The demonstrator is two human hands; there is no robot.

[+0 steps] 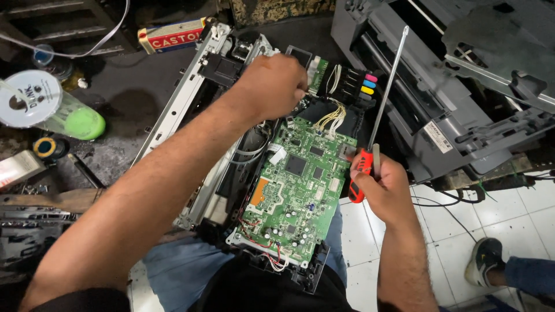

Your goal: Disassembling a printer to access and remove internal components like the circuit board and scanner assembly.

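Resting across the lap: a green circuit board [292,188] in a stripped printer chassis [199,81], the landmark here. Just right of the board, right hand [386,188] with grip closed around a red-handled screwdriver [376,124], shaft angled up and away. At the board's far edge, left hand [276,85] with fingers pinched shut near the yellow wires [330,117] and ink cartridge bay [352,84]; what they pinch cannot be told. Far right of the board, a grey printer housing [439,75]. Far left, a green-bottomed plastic cup [55,110].
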